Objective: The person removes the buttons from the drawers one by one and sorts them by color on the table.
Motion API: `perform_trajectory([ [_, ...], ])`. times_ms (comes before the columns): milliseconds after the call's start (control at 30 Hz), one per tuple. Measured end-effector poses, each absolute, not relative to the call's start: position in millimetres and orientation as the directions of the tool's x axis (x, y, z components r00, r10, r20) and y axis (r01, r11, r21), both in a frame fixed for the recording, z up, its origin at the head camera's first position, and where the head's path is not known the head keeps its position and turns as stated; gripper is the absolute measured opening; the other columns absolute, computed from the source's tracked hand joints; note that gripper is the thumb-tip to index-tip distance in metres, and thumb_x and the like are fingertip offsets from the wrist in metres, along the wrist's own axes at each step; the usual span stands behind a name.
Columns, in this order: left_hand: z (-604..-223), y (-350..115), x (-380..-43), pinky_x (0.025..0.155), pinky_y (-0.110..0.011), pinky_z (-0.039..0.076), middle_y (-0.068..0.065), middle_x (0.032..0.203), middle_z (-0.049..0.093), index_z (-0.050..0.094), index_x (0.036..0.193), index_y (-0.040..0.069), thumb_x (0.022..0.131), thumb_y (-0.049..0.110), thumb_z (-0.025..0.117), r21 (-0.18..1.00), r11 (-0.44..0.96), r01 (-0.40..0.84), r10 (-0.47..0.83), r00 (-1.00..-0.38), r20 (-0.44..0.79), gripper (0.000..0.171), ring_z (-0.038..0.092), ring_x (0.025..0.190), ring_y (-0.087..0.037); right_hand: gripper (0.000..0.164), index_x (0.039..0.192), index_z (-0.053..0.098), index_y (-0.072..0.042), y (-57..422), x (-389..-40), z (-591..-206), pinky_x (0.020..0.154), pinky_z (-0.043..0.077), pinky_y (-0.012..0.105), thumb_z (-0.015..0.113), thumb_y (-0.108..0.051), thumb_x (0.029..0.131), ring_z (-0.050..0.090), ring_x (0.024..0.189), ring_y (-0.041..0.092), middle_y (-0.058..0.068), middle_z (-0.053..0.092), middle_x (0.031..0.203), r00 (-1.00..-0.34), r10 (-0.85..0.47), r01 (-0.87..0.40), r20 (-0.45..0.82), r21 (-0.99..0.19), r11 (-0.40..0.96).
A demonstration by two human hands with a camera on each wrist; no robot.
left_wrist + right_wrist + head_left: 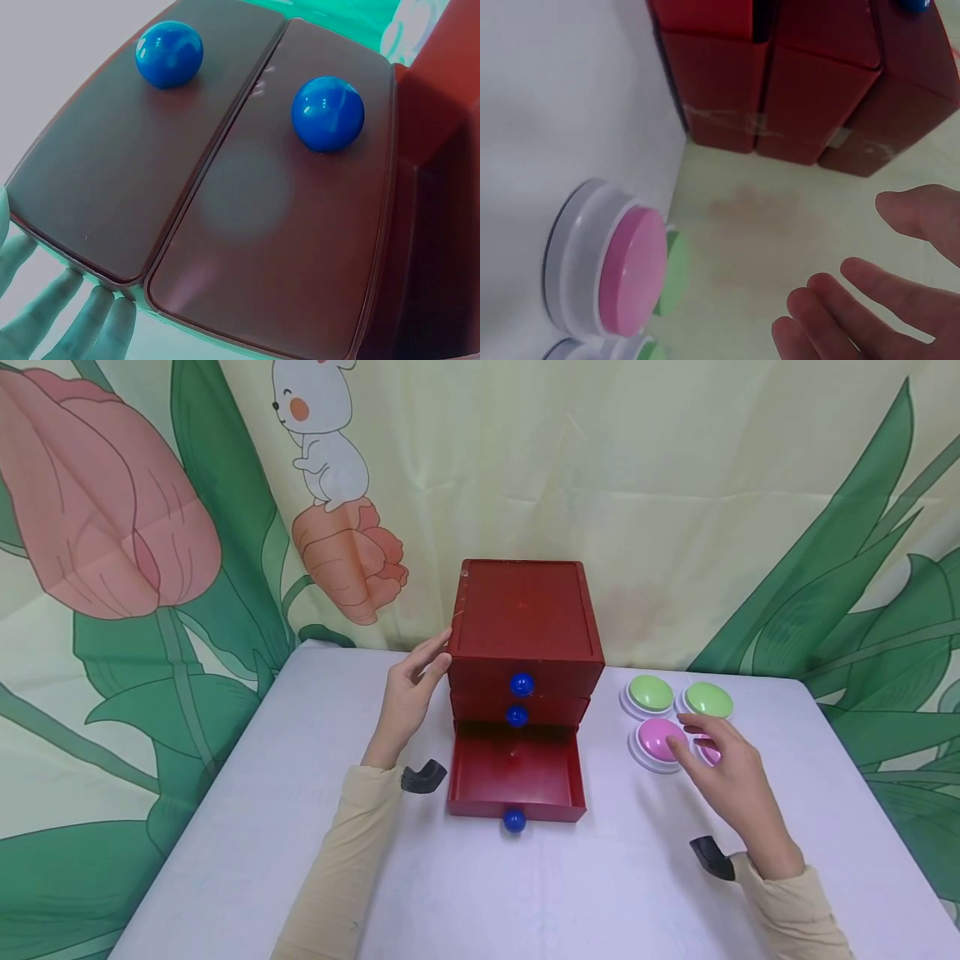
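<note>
A dark red three-drawer cabinet (525,610) has its bottom drawer (517,781) pulled out, with nothing visible inside. Blue round knobs (328,114) sit on the drawer fronts. Against the cabinet's left side rests my left hand (405,702), its fingers extended. My right hand (731,781) hovers over the push buttons at the right, fingers loosely bent and holding nothing. One pink button (658,739) lies just left of its fingertips. A second pink button (709,752) is partly hidden beneath that hand. Behind them sit two green buttons (651,693), all on white bases.
A white-covered table (600,893) carries everything. Behind it hangs a printed curtain (637,510) with a rabbit, a carrot and large leaves. Black wrist mounts (423,777) project from both sleeves.
</note>
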State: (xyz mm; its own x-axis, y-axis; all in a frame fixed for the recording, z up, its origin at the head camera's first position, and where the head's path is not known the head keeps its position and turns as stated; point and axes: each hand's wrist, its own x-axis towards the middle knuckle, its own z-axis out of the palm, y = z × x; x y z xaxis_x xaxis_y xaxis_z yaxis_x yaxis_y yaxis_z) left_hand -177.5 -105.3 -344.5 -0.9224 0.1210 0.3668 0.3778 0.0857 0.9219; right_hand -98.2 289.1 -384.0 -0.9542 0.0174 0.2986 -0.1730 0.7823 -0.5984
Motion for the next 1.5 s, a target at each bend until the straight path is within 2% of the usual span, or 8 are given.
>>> perform_trajectory([
  [100, -345, -105, -178, 0.109, -0.042, 0.044, -0.01, 0.148, 0.051, 0.051, 0.145, 0.007, 0.101, 0.013, 0.058, 0.922, 0.086, 0.377, 0.121, -0.923, 0.366, 0.045, 0.051, 0.134, -0.025, 0.042, 0.127, 0.061, 0.0, 284, -97, -382, 0.093, 0.052, 0.022, 0.07, -0.026, 0.094, 0.06, 0.11, 0.035, 0.019, 0.063, 0.122, -0.948, -0.008, -0.208, 0.318, -0.598, 0.774],
  [233, -344, -105, -178, 0.109, -0.043, 0.044, -0.01, 0.148, 0.051, 0.051, 0.145, 0.007, 0.101, 0.013, 0.058, 0.922, 0.087, 0.376, 0.12, -0.923, 0.365, 0.045, 0.051, 0.134, -0.025, 0.04, 0.126, 0.063, -0.001, 276, -95, -380, 0.085, 0.036, -0.001, 0.072, -0.022, 0.092, 0.061, 0.107, 0.033, 0.018, 0.066, 0.119, -0.942, -0.038, -0.245, 0.333, -0.606, 0.757],
  [267, -344, -105, -177, 0.109, -0.043, 0.044, -0.01, 0.148, 0.051, 0.051, 0.145, 0.007, 0.101, 0.013, 0.058, 0.922, 0.088, 0.376, 0.12, -0.923, 0.365, 0.045, 0.051, 0.134, -0.025, 0.04, 0.126, 0.063, -0.001, 274, -94, -380, 0.084, 0.035, -0.002, 0.072, -0.021, 0.092, 0.061, 0.106, 0.032, 0.017, 0.066, 0.118, -0.941, -0.044, -0.251, 0.335, -0.607, 0.754],
  [533, -342, -105, -176, 0.11, -0.043, 0.043, -0.01, 0.148, 0.051, 0.051, 0.145, 0.006, 0.101, 0.013, 0.057, 0.925, 0.087, 0.37, 0.117, -0.926, 0.359, 0.045, 0.05, 0.135, -0.024, 0.034, 0.122, 0.066, -0.006, 261, -90, -380, 0.08, 0.044, 0.003, 0.074, -0.014, 0.09, 0.064, 0.096, 0.025, 0.009, 0.069, 0.111, -0.921, -0.087, -0.316, 0.381, -0.597, 0.737],
  [867, -342, -105, -175, 0.109, -0.043, 0.044, -0.01, 0.148, 0.051, 0.051, 0.145, 0.007, 0.101, 0.012, 0.057, 0.927, 0.084, 0.365, 0.116, -0.928, 0.354, 0.045, 0.051, 0.134, -0.024, 0.036, 0.123, 0.064, -0.006, 243, -85, -378, 0.084, 0.04, -0.001, 0.074, -0.015, 0.09, 0.066, 0.1, 0.026, 0.009, 0.067, 0.115, -0.93, -0.147, -0.336, 0.336, -0.623, 0.706],
  [1100, -342, -105, -175, 0.109, -0.042, 0.044, -0.01, 0.148, 0.051, 0.051, 0.145, 0.007, 0.101, 0.013, 0.057, 0.928, 0.081, 0.363, 0.115, -0.928, 0.353, 0.045, 0.052, 0.133, -0.024, 0.039, 0.125, 0.065, -0.009, 232, -80, -376, 0.087, 0.051, 0.013, 0.075, -0.018, 0.089, 0.068, 0.101, 0.024, 0.007, 0.068, 0.116, -0.937, -0.174, -0.331, 0.302, -0.613, 0.717],
  [1267, -342, -105, -175, 0.109, -0.041, 0.044, -0.01, 0.148, 0.051, 0.051, 0.145, 0.007, 0.101, 0.013, 0.057, 0.929, 0.077, 0.363, 0.114, -0.929, 0.353, 0.045, 0.051, 0.134, -0.024, 0.038, 0.125, 0.065, -0.011, 224, -77, -375, 0.085, 0.051, 0.013, 0.075, -0.019, 0.089, 0.068, 0.1, 0.022, 0.005, 0.068, 0.116, -0.936, -0.203, -0.343, 0.286, -0.623, 0.703],
  [1500, -342, -105, -175, 0.11, -0.042, 0.044, -0.01, 0.148, 0.052, 0.051, 0.145, 0.006, 0.101, 0.012, 0.057, 0.928, 0.082, 0.363, 0.113, -0.929, 0.353, 0.045, 0.052, 0.133, -0.025, 0.038, 0.125, 0.066, -0.012, 216, -75, -376, 0.087, 0.058, 0.036, 0.075, -0.022, 0.09, 0.069, 0.101, 0.021, 0.003, 0.068, 0.117, -0.94, -0.24, -0.342, 0.245, -0.659, 0.67],
])
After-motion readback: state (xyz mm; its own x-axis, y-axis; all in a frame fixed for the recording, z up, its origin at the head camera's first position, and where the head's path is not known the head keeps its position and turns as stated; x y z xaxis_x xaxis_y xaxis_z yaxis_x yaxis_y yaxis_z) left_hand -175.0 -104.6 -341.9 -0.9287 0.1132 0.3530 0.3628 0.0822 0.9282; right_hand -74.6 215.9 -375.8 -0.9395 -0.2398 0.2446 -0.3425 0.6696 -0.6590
